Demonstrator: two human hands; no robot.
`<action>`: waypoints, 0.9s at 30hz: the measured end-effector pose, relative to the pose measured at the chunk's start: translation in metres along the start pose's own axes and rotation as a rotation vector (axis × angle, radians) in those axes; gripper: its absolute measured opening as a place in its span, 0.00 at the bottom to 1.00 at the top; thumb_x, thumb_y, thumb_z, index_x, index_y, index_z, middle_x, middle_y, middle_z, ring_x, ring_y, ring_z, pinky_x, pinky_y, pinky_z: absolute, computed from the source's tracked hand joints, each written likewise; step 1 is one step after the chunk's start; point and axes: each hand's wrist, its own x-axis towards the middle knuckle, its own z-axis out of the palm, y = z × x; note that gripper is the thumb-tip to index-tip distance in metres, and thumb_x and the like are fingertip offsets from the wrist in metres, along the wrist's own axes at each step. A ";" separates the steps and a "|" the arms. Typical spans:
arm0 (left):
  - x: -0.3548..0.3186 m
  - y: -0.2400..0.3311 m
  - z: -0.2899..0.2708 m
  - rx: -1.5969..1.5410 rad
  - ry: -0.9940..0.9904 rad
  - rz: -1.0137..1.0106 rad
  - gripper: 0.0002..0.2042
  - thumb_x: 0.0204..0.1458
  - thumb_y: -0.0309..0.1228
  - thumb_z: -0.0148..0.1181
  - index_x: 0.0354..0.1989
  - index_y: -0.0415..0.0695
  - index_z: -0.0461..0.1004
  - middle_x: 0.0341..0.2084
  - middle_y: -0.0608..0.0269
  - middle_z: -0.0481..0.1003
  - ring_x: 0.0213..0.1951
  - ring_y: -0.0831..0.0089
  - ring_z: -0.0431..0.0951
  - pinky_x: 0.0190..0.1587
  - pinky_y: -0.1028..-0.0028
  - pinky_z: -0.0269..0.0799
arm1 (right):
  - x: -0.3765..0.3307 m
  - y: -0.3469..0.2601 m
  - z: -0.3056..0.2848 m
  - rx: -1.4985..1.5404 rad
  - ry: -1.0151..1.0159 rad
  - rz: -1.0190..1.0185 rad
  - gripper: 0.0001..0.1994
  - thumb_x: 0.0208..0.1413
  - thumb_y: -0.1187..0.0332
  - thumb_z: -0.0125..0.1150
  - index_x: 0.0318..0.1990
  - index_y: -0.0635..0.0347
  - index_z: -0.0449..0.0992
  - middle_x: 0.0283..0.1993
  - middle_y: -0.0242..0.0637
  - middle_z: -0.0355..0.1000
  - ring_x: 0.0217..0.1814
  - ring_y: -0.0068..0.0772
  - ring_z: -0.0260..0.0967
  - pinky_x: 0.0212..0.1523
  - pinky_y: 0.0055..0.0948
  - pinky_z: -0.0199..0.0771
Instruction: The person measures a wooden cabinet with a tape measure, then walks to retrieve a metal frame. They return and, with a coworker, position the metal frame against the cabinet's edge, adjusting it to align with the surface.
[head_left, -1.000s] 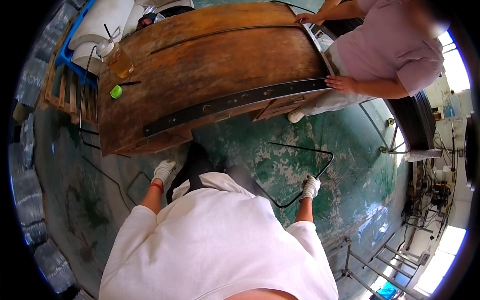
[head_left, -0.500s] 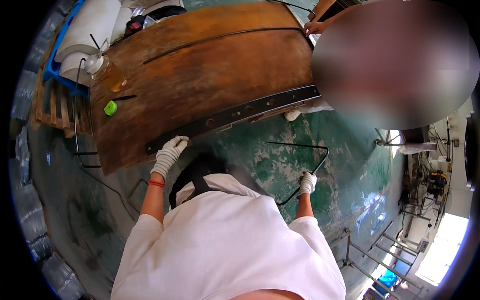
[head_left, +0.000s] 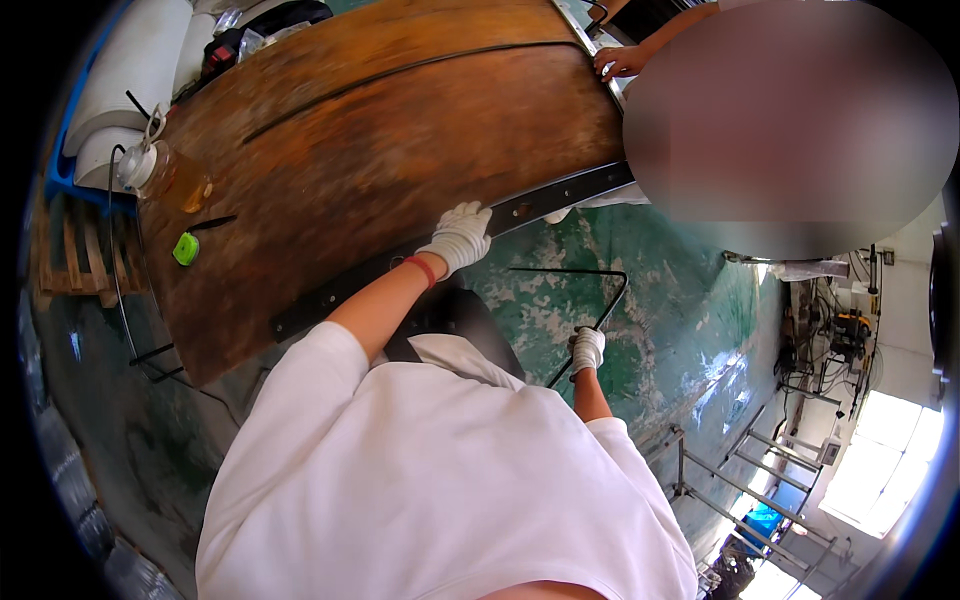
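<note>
My left hand (head_left: pixel 460 238), in a white knitted glove, lies across a long black metal bar (head_left: pixel 345 292) with holes along it. Its fingers reach over the bar onto the wooden tabletop, stretched out rather than wrapped round. The bar runs along the table's near edge, and its right part passes behind a blurred patch. Lower right, my gloved right hand (head_left: pixel 588 350) is closed round a thin black metal rod (head_left: pixel 622 292). Held over the green floor, the rod bends sharply above my fist, and its upper length points left.
On the brown wooden table (head_left: pixel 400 130) are a long thin rod (head_left: pixel 400 73), a jug of amber liquid (head_left: pixel 180 180) and a green tape measure (head_left: pixel 186 249). A co-worker's hand (head_left: pixel 620 62) is at the far right edge. Metal frames (head_left: pixel 745 480) stand lower right.
My left hand has slid from near the bar's left end to a spot farther right along it. My right hand still grips the bent rod. The whole view has shifted slightly.
</note>
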 end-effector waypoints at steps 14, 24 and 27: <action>0.076 0.008 0.013 -0.022 -0.170 -0.373 0.07 0.42 0.33 0.59 0.29 0.47 0.72 0.30 0.59 0.75 0.37 0.60 0.74 0.39 0.63 0.69 | -0.007 -0.051 -0.046 0.107 -0.266 -0.041 0.08 0.56 0.64 0.51 0.35 0.54 0.77 0.11 0.28 0.61 0.07 0.20 0.50 0.08 0.21 0.48; 0.086 -0.007 0.011 -0.100 -0.341 -0.467 0.09 0.39 0.30 0.61 0.30 0.49 0.70 0.32 0.61 0.74 0.39 0.60 0.73 0.40 0.65 0.67 | 0.006 -0.064 -0.030 -0.008 -0.283 -0.174 0.08 0.56 0.65 0.51 0.34 0.54 0.76 0.11 0.28 0.61 0.10 0.19 0.54 0.12 0.22 0.51; 0.086 -0.006 0.012 -0.115 -0.335 -0.493 0.09 0.38 0.29 0.61 0.30 0.49 0.70 0.31 0.62 0.74 0.38 0.61 0.73 0.40 0.66 0.67 | 0.012 -0.064 -0.026 -0.089 -0.259 -0.205 0.08 0.56 0.64 0.51 0.35 0.54 0.76 0.12 0.29 0.64 0.11 0.20 0.56 0.14 0.22 0.54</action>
